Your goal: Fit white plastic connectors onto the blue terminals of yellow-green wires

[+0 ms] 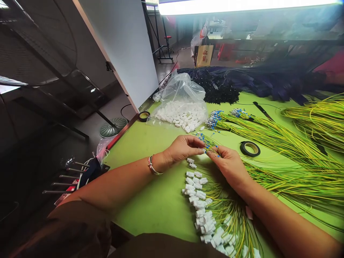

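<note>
My left hand [184,147], with a bracelet at the wrist, pinches a small white connector housing [203,151], mostly covered by the fingertips. Facing it, my right hand [228,163] is closed on a thin yellow-green wire, whose end is hard to make out between the fingers. Just behind the fingertips lie wire ends with blue-and-metal terminals [205,139]. Below my hands, a row of white connectors [200,204] on yellow-green wires runs toward my body. Both hands are over the green tabletop [153,200].
A clear plastic bag [185,87] holds loose white housings [182,116]. Black tape rolls lie at right [250,148] and left [144,116]. Wire bundles [271,139] cover the right side, with dark cables [258,82] behind. A white panel [126,46] stands at left; a lamp [242,7] hangs above.
</note>
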A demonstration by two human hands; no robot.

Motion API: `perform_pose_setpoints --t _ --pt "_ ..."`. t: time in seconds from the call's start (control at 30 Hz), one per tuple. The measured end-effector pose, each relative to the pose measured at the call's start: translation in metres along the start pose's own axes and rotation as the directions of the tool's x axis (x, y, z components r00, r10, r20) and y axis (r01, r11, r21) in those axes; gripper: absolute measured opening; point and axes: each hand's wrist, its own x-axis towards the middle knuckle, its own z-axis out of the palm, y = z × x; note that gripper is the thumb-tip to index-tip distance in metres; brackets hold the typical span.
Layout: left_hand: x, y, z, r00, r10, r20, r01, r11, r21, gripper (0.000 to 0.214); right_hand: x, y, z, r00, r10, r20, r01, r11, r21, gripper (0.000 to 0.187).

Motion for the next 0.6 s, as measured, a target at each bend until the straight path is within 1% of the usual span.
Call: perform_pose_setpoints --t 0.23,0.3,0.37,0.43,0.47,0.5,0.57,0.6 --pt "0.001 -0.008 0.001 0.998 -0.058 -0.023 0.056 0.997 -0.045 0.029 0.003 0.003 0.006 0.998 -0.058 -0.012 0.057 0.998 -0.025 0.028" --pt "0.002 -0.01 0.0 0.998 -0.061 -0.029 0.06 0.997 -0.049 0.029 0.002 0.003 0.007 0.998 -0.059 -0.02 0.058 0.998 -0.039 0.029" --pt "0.004 -0.009 -0.004 0.996 -0.085 -0.004 0.085 0.996 -0.04 0.029 0.002 0.002 0.006 0.999 -0.044 0.002 0.044 0.998 -0.047 0.029" --pt "0.006 -0.003 -0.012 0.984 -0.149 0.099 0.145 0.988 0.046 0.025 0.002 0.002 0.004 0.999 -0.031 0.043 0.032 0.999 -0.032 0.029" --pt "0.006 0.001 -0.015 0.967 -0.185 0.176 0.162 0.978 0.133 0.023 0.002 0.002 0.002 0.998 -0.026 0.054 0.026 1.0 -0.009 0.029" --pt "0.006 0.006 -0.019 0.943 -0.213 0.257 0.152 0.959 0.238 0.02 0.001 0.002 0.001 0.999 -0.021 0.049 0.02 0.999 0.026 0.029" --pt "0.003 0.017 -0.023 0.878 -0.248 0.41 0.057 0.904 0.423 0.015 0.001 0.002 -0.001 1.0 -0.007 0.014 0.006 0.994 0.109 0.031" --pt "0.002 0.023 -0.024 0.84 -0.262 0.475 -0.002 0.874 0.485 0.014 0.001 0.002 -0.002 1.0 0.004 0.003 -0.004 0.99 0.14 0.032"
